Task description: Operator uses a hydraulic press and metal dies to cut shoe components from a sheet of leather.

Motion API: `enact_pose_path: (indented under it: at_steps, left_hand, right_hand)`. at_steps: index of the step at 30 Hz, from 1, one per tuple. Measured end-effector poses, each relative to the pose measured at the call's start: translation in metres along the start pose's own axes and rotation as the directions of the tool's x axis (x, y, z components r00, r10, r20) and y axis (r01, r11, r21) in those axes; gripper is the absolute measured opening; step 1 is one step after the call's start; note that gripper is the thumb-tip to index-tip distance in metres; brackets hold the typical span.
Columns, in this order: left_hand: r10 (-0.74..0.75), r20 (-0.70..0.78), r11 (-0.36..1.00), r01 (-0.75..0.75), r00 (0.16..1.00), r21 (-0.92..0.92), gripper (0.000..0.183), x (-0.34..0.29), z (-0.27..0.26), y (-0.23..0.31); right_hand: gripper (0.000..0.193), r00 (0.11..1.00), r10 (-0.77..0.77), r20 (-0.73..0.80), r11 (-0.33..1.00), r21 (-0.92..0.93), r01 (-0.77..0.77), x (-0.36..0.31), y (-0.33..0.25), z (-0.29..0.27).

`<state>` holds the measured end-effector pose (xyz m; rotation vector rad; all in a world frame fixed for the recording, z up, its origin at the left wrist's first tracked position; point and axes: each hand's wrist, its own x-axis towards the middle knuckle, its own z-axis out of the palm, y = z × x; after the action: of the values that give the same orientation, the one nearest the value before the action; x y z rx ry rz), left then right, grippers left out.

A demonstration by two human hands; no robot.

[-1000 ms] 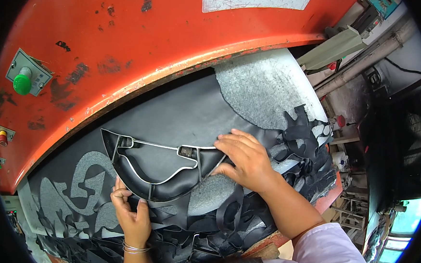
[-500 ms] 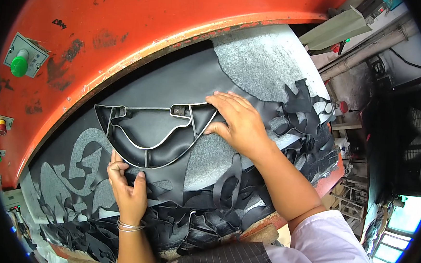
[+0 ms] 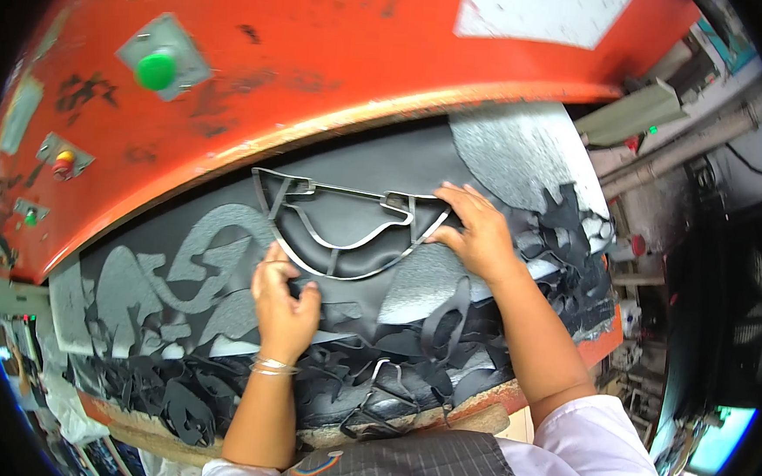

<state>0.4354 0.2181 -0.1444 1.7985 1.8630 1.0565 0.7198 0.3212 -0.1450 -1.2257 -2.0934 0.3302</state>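
A crescent-shaped metal cutting die (image 3: 335, 273), with thin upright walls and short cross braces, lies on a sheet of smooth black material (image 3: 377, 155). At the die's right tip my right hand (image 3: 481, 235) grips the wall, fingers over the far side and thumb on the near side. Against the die's lower left edge rest the fingertips of my left hand (image 3: 285, 306). Its thumb stands apart from the die, and nothing shows in the palm. Grey cut-out shapes (image 3: 193, 244) in the sheet adjoin the die's left side.
A large red machine beam (image 3: 323, 51) arches over the far side, with a green push button (image 3: 156, 71) and a red knob (image 3: 64, 162). Black offcuts (image 3: 187, 405) heap along the near edge. A thin metal-edged frame (image 3: 378, 382) lies among them.
The whole view has shifted, so the beam, the sheet and the die sit farther right in the picture. Both hands keep about the same places at the die.
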Motion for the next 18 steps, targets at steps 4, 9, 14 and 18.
enact_pose_path:
  at_steps: [4, 9, 14, 18]
  left_hand:
    - [-0.001, -0.017, 0.997, 0.002, 1.000, 0.080, 0.029, -0.010, -0.007, 0.008]
    - [-0.121, 0.058, 0.928, 0.133, 0.991, -0.348, 0.046, -0.020, -0.029, -0.017]
    - [-0.181, -0.409, 0.884, -0.034, 0.895, -0.467, 0.055, -0.004, -0.176, -0.023]
    - [-0.240, -0.817, 0.950, -0.047, 0.524, -0.309, 0.050, -0.020, -0.302, -0.113]
  right_hand:
    - [0.063, 1.000, -0.020, 0.018, 0.998, -0.062, 0.021, -0.007, -0.011, -0.013]
    - [0.068, 0.994, -0.086, 0.068, 0.990, -0.105, 0.093, -0.010, -0.039, -0.013]
    - [0.072, 0.968, 0.155, -0.195, 0.988, 0.017, -0.155, -0.032, -0.105, -0.038]
    - [0.061, 0.988, -0.084, -0.130, 0.974, 0.198, 0.109, -0.010, -0.211, -0.029]
